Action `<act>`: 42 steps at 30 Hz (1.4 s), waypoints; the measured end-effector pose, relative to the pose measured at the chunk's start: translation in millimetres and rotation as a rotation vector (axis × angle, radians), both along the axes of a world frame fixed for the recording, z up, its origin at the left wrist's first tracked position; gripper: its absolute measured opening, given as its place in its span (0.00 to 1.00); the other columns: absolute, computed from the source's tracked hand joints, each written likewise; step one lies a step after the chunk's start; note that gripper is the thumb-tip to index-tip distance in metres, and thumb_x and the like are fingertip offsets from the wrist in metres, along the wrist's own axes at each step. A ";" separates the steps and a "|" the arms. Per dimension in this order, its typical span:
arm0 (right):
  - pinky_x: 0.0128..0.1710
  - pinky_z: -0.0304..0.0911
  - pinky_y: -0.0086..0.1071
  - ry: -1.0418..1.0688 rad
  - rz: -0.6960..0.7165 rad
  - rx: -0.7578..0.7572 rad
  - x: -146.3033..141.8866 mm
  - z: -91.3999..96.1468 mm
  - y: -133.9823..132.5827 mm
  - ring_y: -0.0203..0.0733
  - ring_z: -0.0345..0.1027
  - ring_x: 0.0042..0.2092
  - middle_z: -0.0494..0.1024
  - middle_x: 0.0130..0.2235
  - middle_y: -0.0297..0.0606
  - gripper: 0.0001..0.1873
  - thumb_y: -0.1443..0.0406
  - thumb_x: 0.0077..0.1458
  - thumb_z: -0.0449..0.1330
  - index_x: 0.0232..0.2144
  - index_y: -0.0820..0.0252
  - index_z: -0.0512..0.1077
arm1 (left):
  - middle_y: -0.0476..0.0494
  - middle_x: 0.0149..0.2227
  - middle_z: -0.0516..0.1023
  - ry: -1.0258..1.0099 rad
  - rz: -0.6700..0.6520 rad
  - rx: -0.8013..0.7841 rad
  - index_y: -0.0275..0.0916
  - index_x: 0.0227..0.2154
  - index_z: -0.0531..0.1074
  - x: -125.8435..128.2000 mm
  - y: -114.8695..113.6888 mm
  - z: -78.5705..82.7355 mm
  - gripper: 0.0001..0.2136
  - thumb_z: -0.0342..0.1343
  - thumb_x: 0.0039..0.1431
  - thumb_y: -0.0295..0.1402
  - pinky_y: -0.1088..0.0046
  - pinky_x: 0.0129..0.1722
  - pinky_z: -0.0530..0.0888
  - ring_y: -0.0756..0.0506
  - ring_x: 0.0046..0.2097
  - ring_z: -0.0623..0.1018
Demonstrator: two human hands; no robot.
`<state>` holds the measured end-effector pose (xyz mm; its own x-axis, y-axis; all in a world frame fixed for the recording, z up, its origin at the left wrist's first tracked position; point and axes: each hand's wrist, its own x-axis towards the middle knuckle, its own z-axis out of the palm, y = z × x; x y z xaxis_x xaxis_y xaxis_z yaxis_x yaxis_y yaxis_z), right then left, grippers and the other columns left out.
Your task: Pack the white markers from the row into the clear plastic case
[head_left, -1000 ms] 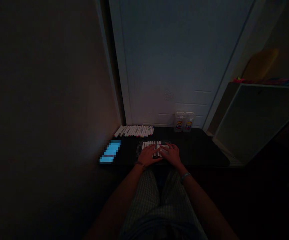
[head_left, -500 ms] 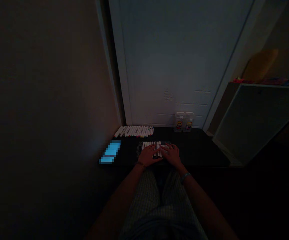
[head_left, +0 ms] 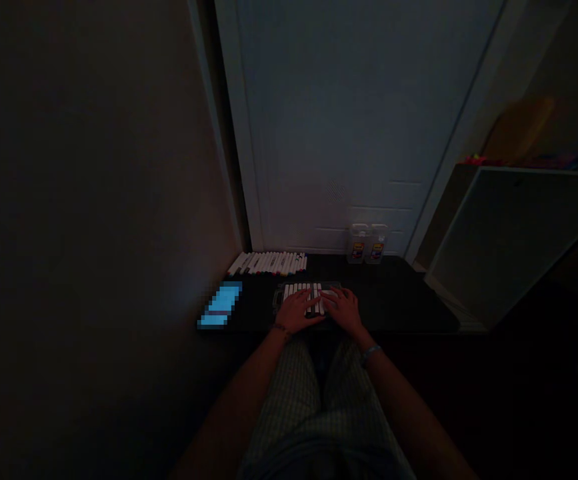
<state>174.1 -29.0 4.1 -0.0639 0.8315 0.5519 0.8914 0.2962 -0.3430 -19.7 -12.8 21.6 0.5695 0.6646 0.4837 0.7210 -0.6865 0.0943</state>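
Observation:
A clear plastic case [head_left: 278, 299] lies flat on the dark tabletop in front of me, with several white markers [head_left: 303, 288] side by side in it. My left hand [head_left: 296, 311] rests over the markers' left part, fingers stretched to the right. From the other side my right hand [head_left: 343, 309] lies over the right part, its fingers spread toward the left. Both hands touch the markers or the case, and neither is wrapped round anything that I can see. The hands cover much of the case, and the dim light hides detail.
A row of white markers [head_left: 269, 263] with coloured ends lies at the back left. A pixelated bright blue screen [head_left: 221, 305] is on the left. Two clear containers with labels [head_left: 367, 245] stand against the white door [head_left: 369, 120]. A cabinet [head_left: 513, 227] stands at right.

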 end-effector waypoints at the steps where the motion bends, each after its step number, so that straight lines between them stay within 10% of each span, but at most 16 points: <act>1: 0.51 0.50 0.48 -0.001 -0.001 -0.001 0.0 0.2 -0.1 0.51 0.52 0.54 0.68 0.54 0.31 0.16 0.54 0.57 0.52 0.48 0.38 0.69 | 0.43 0.57 0.65 -0.001 0.001 0.000 0.48 0.52 0.66 0.1 0.0 -0.1 0.29 0.52 0.49 0.55 0.58 0.56 0.61 0.39 0.57 0.64; 42: 0.52 0.47 0.43 -0.059 -0.053 -0.068 -1.7 2.4 -3.2 0.49 0.51 0.55 0.67 0.54 0.30 0.21 0.48 0.54 0.53 0.49 0.40 0.68 | 0.41 0.55 0.67 -0.006 -0.018 0.009 0.47 0.50 0.69 -1.3 2.7 -1.4 0.27 0.51 0.50 0.55 0.60 0.56 0.62 0.40 0.57 0.65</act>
